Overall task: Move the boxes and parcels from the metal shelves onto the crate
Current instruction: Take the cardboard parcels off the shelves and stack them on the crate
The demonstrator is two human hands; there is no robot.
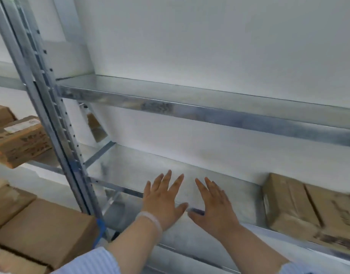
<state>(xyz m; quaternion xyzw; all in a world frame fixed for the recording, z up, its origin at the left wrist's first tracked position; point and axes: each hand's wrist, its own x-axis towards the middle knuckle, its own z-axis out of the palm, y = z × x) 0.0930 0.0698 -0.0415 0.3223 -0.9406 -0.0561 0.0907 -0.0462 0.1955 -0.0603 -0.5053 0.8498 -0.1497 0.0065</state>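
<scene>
My left hand (163, 200) and my right hand (213, 204) are held side by side, palms down and fingers spread, over the front edge of a bare metal shelf (130, 171). Neither hand holds anything. A brown cardboard box (300, 210) with tape along its top lies on the same shelf, to the right of my right hand. Beyond the upright post, a printed cardboard box (19, 141) with a white label sits on the neighbouring shelf at the left. No crate can be made out.
A galvanised upright post (51, 115) runs diagonally down the left side. An upper shelf (190, 107) spans above my hands with nothing visible on it. Plain cardboard boxes (43, 230) are stacked at the lower left. A white wall stands behind the shelving.
</scene>
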